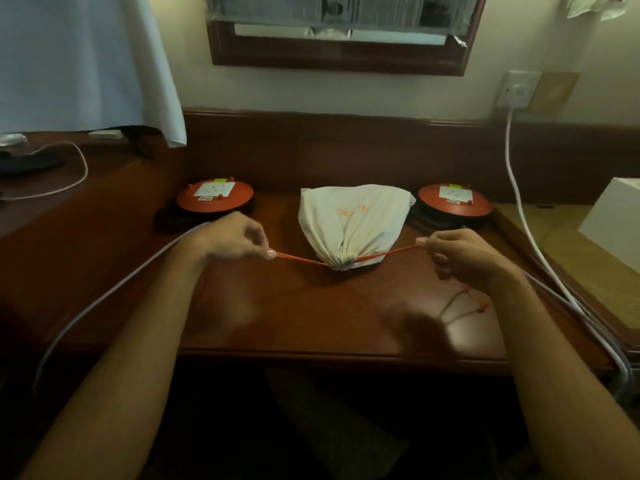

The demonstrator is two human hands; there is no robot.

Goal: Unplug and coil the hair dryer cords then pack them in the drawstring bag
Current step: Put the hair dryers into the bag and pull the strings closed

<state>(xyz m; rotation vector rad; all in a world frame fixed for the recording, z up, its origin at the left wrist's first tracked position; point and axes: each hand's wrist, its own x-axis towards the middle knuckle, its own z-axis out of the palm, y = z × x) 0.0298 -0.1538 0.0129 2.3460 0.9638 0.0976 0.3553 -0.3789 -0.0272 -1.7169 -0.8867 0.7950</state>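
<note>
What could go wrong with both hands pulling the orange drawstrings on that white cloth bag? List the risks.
1. The left hand and right hand pull the thin orange drawstrings apart, already taut; the white cloth drawstring bag is cinched, so harder pulling might strain the cord or neck.
2. An uneven pull could drag the bag toward a round orange cable reel.
3. The white cable beside the right arm could snag.

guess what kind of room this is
Probably a bedroom or hotel-style room: a dark polished wooden dressing table stands against a cream wall, under a wood-framed mirror, with a white wall socket beside it and a white fabric drawstring bag on top.
</note>
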